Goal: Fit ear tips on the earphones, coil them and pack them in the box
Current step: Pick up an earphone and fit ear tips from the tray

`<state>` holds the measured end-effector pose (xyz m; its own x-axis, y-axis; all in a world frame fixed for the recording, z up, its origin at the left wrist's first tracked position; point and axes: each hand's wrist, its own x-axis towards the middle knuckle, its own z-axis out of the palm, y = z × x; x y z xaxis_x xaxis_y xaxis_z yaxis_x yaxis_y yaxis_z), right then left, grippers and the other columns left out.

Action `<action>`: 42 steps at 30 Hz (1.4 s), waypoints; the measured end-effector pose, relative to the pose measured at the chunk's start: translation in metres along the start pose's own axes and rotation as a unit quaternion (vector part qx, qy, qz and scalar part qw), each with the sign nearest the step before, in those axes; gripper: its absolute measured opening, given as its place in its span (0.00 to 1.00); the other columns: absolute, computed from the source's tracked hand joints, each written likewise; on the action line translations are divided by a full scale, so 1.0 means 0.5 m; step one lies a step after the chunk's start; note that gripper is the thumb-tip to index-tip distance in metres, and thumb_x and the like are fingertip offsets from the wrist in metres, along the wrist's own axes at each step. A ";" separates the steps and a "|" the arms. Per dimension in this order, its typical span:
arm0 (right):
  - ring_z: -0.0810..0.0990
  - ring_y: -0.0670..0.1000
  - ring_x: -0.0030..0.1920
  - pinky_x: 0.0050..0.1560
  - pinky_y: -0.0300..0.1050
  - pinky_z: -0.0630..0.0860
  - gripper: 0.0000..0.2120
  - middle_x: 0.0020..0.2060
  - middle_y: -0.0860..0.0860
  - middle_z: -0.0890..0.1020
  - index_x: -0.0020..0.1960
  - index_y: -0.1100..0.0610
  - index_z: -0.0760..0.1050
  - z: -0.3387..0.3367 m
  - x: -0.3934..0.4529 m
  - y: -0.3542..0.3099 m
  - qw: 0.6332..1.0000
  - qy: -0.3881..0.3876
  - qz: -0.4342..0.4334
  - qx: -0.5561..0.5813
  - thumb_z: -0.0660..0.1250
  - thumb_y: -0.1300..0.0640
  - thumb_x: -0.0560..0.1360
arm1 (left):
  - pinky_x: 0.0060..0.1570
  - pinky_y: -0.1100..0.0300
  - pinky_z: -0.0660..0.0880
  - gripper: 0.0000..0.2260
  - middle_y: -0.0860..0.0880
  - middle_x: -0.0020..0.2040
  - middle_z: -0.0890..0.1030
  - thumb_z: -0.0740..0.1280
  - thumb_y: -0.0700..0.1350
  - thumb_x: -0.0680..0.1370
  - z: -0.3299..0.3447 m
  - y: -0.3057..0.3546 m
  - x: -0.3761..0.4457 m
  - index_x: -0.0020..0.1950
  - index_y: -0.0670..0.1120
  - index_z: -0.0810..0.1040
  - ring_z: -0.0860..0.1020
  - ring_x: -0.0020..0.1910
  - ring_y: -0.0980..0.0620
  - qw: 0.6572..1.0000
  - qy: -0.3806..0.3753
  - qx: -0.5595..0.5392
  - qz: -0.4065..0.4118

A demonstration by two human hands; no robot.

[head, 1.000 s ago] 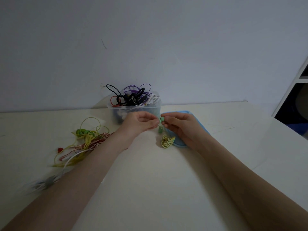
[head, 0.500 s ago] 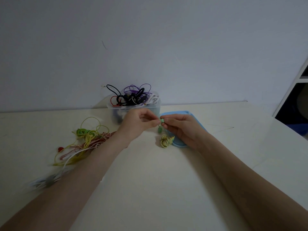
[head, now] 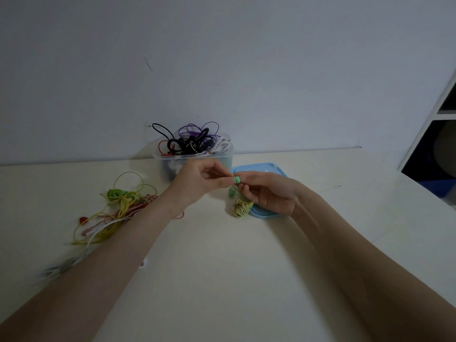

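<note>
Earbud pinched between both hands, axis lying left-right.

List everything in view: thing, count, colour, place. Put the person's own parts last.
table: one, cream, fills the lower frame.
box: one, clear plastic, at the table's back edge by the wall, heaped with black, purple, red and white earphones.
lid: one, light blue, flat on the table right of the box, partly under the right hand.
loose earphones: one tangle, count unclear, yellow, green, red, pink and white, left on the table.
coiled earphone: one, yellow-green, beside the lid's near edge.
ear tip: one, green, between both hands' fingers.
dangling earbud: one, green, just below the ear tip.
shelf unit: one, white, right edge.
left hand: pinching.
right hand: pinching.
</note>
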<state>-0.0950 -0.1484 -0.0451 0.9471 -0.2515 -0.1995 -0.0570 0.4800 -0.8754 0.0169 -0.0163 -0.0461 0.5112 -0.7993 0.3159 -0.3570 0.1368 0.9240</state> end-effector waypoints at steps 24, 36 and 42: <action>0.82 0.46 0.33 0.37 0.33 0.79 0.06 0.32 0.53 0.83 0.45 0.66 0.76 0.016 0.001 0.011 0.990 0.067 -0.122 -0.016 0.61 0.71 0.75 | 0.42 0.71 0.75 0.09 0.50 0.39 0.81 0.71 0.31 0.69 -0.007 -0.010 0.007 0.40 0.45 0.78 0.79 0.37 0.62 0.999 0.016 -0.008 -0.034; 0.82 0.45 0.33 0.41 0.33 0.79 0.06 0.32 0.53 0.84 0.43 0.66 0.77 0.021 -0.003 0.008 0.984 0.066 -0.150 -0.070 0.62 0.72 0.74 | 0.38 0.73 0.73 0.10 0.50 0.37 0.80 0.71 0.31 0.69 -0.004 -0.002 0.006 0.38 0.46 0.78 0.79 0.34 0.64 0.999 0.032 0.017 -0.009; 0.83 0.46 0.33 0.40 0.34 0.80 0.07 0.31 0.53 0.84 0.42 0.66 0.78 0.022 -0.006 0.004 0.983 0.076 -0.144 -0.084 0.62 0.72 0.73 | 0.38 0.72 0.74 0.11 0.55 0.33 0.82 0.72 0.32 0.68 -0.002 -0.008 0.007 0.37 0.47 0.79 0.80 0.35 0.63 0.999 0.043 0.017 -0.009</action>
<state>-0.0944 -0.1376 -0.0416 0.8742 -0.4854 0.0139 0.1423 0.2285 -0.9631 0.0209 -0.0191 -0.0486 0.5824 -0.7478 0.3188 -0.3733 0.1023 0.9220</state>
